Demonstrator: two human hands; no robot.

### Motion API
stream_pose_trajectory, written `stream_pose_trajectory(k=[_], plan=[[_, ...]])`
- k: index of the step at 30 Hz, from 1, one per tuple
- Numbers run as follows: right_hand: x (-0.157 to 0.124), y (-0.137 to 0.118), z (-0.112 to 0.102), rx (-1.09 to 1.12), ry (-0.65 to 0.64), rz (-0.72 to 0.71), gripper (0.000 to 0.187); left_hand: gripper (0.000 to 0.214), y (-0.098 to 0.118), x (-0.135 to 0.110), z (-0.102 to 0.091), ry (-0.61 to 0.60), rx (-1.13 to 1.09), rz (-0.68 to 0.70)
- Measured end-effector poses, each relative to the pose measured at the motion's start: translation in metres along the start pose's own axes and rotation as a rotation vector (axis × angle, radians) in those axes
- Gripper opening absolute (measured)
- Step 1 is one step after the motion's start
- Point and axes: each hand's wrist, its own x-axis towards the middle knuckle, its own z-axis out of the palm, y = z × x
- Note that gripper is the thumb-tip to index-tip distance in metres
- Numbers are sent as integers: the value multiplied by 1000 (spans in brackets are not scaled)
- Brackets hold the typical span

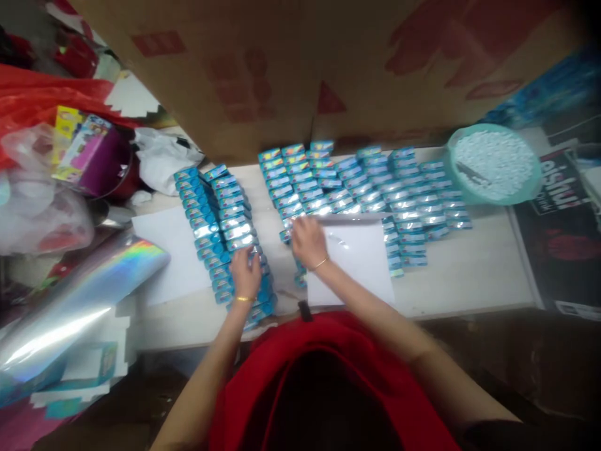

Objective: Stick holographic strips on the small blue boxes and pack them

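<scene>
My red garment (328, 376) filled the bottom of the view, and my two bare forearms reached out over it to the table (469, 275).

My left hand (246, 273) lay on the near end of a double column (220, 219) of small blue packets, which ran away from me in overlapping steps. The blur kept me from telling whether those fingers were flat on the packets or closed on one.

My right hand (307, 242) rested at the far left corner of a white sheet (361, 263), where the sheet met the near edge of the wide block of blue packets (357, 181). Its fingers pointed into that edge. I could not tell whether they were apart or pinched on a packet.

As I judged it, most of the laying out was done. Several close rows stretched from the middle of the table almost to the teal basin (491, 202) of small white pieces. Only the ragged patch between my hands looked unsettled.

A second white sheet (173, 250) lay left of the column, beside a holographic foil roll (70, 307). Cardboard (282, 69) stood behind everything.
</scene>
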Motion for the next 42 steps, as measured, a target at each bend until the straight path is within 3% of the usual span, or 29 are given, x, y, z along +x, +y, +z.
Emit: stream_pose_trajectory(k=[1, 3, 6, 9, 12, 16, 20, 25, 32, 37, 40, 42], plan=[[9, 21, -17, -66, 133, 75, 38, 28, 12, 18, 8, -12, -113, 38], [16, 64, -41, -137, 223, 203, 34, 29, 41, 53, 30, -86, -256, 124], [-8, 114, -46, -66, 35, 173, 32, 30, 82, 87, 68, -295, -154, 277], [-53, 134, -29, 85, -40, 59, 23, 37, 105, 91, 99, -507, 135, 444], [-81, 132, -17, 124, 53, 85, 26, 38, 108, 75, 112, -568, 258, 559], [-66, 120, -22, -112, 189, 126, 39, 20, 106, 57, 101, -530, 233, 516], [-30, 111, -34, -114, 61, 24, 32, 18, 106, 57, 79, -562, 190, 457], [-7, 94, -45, -23, -44, -23, 29, 28, 108, 57, 57, -418, 188, 556], [-1, 80, -48, -18, -77, 13, 26, 25, 115, 39, 61, -281, 124, 535], [-1, 97, -48, -88, -61, 52, 27, 20, 119, 11, 51, -275, 27, 532], [-2, 110, -51, -149, 6, 104, 27, 13, 120, -11, 31, -278, -139, 427], [-9, 107, -52, -82, 104, 89, 31, 12, 116, -24, 15, -208, -300, 219]])
